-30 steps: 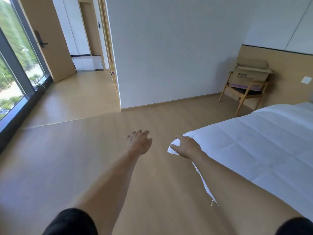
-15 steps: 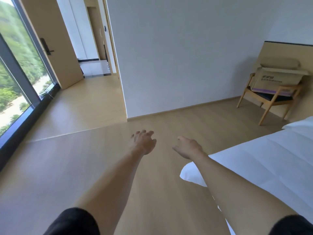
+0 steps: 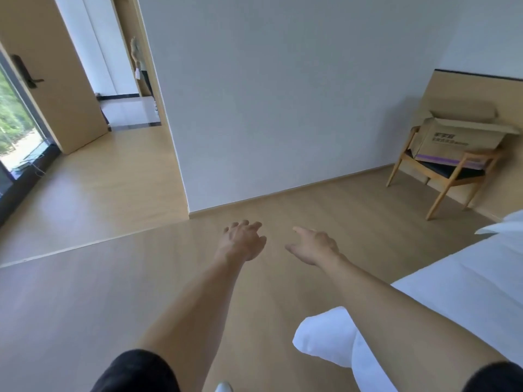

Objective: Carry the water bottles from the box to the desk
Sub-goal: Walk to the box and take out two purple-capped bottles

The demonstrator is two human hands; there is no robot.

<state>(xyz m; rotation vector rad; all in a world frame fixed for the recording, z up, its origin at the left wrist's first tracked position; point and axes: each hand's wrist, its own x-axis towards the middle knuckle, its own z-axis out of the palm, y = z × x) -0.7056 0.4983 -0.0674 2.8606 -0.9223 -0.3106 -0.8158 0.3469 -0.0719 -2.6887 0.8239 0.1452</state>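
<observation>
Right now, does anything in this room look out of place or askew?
Only the cardboard box: it sits on the wooden chair by the wall, flaps open, overhanging the seat. Both hands are empty; nothing looks spilled or damaged.

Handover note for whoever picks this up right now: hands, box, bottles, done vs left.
Left hand: held out over the floor, fingers loosely curled, nothing in its grip.
Right hand: held out, fingers relaxed, nothing in its grip.
Cardboard box: flaps open, sits on the wooden chair by the far wall, right of the hands and out of their reach. Bed runs along the right.
No bottles or desk in view; box contents cannot be seen.
Done: nothing evident.
Left: walk to the box, take bottles, carry them to the desk.
</observation>
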